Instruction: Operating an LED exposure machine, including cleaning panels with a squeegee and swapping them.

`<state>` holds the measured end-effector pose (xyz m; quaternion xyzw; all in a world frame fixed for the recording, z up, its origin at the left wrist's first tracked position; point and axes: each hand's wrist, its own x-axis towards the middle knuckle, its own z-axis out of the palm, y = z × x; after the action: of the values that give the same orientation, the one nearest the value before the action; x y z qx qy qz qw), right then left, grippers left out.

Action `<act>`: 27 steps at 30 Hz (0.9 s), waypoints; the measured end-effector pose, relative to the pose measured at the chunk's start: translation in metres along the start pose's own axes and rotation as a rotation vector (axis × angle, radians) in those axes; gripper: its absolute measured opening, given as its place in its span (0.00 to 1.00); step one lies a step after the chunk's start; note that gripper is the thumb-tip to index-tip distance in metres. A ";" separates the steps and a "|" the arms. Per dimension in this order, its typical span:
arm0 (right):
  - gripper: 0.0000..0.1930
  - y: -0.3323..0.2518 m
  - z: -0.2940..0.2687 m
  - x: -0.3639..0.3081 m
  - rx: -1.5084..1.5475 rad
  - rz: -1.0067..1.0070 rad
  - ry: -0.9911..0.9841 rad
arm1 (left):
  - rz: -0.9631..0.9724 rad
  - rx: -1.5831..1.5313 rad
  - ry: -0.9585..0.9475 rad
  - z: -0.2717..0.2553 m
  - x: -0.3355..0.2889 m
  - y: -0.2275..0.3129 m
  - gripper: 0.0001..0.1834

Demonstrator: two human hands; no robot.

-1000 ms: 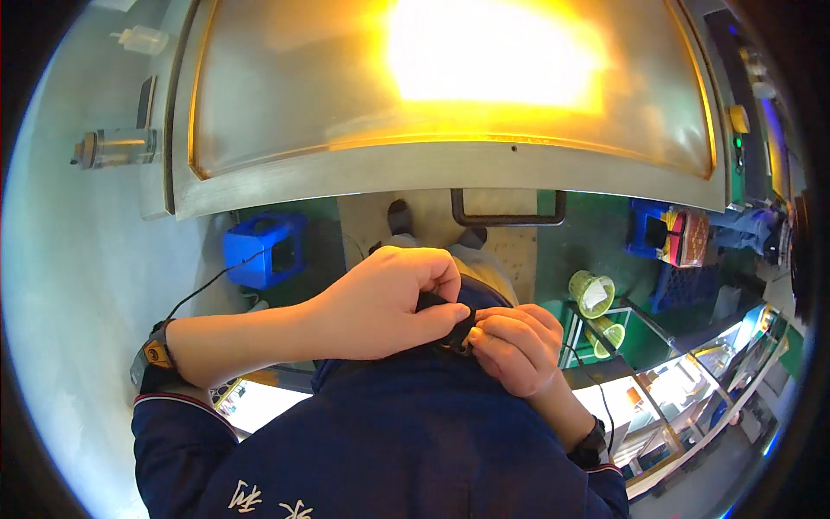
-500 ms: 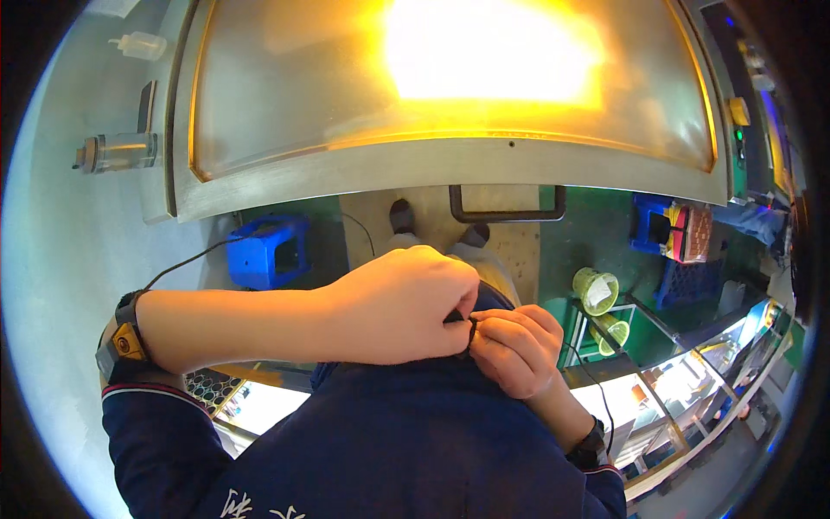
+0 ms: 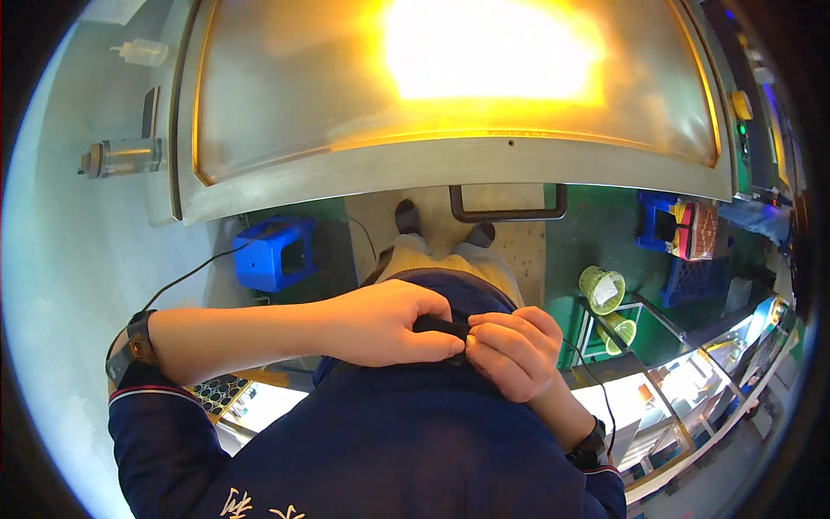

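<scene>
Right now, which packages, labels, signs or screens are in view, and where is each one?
Clear plastic squeeze bottle: upper left, lying on the pale surface.
Blue box-shaped plastic case: floor, left of the feet.
Red-and-white printed package: right, in a blue crate.
No screen or sign shows.

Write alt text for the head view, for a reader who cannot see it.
Both hands meet at the person's chest: the left hand and right hand pinch a small black object against a dark blue jacket. Beyond stand a glowing amber panel and a blue box.

A workshop: green floor (image 3: 596,233), blue crates (image 3: 692,281), lit metal hood (image 3: 450,164).
</scene>
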<state>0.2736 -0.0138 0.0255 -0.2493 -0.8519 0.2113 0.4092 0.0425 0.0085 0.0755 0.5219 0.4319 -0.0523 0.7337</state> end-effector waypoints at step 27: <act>0.12 -0.008 0.012 0.017 0.511 0.713 -0.116 | 0.383 -0.754 0.583 0.083 0.028 -0.032 0.22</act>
<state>0.2525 -0.0116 0.0333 -0.4064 -0.6546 0.5566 0.3107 0.0914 -0.0626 0.0399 0.2837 0.5041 0.3903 0.7163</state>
